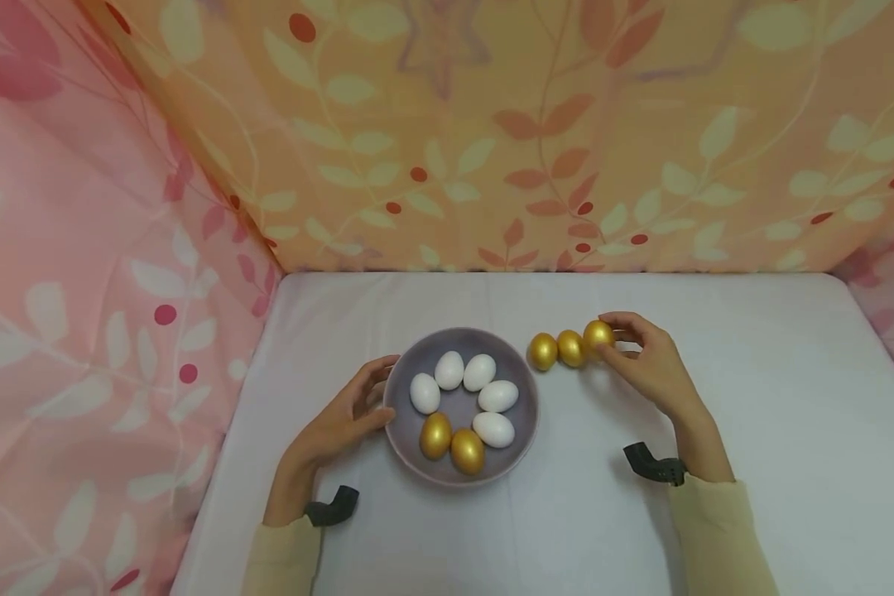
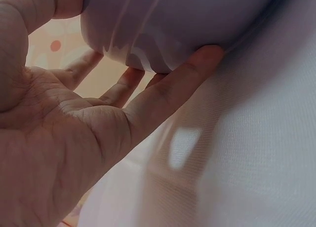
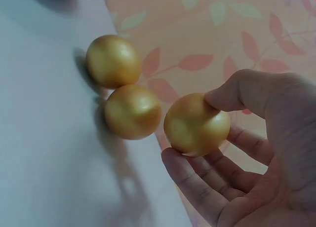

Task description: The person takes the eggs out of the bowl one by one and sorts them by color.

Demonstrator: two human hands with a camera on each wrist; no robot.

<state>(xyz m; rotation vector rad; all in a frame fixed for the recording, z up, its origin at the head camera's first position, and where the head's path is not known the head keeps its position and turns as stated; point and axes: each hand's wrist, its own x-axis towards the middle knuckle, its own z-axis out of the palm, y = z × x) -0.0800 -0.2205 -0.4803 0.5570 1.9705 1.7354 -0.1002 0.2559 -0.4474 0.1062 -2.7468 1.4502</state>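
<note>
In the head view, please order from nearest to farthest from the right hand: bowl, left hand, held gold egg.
1. Held gold egg: in the right hand.
2. Bowl: left of that egg.
3. Left hand: at the bowl's left side.

From afar I view a white table (image 1: 588, 530), orange leaf-print fabric (image 1: 447, 149) along its far side, pink fabric (image 1: 97, 314) left.

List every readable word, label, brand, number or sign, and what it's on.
None readable in any view.
The gold eggs, white eggs and purple bowl show no lettering.
The leaf-print cloth bears a faint star outline, no words.
Any marking on the black wrist mounts is too small to read.
</note>
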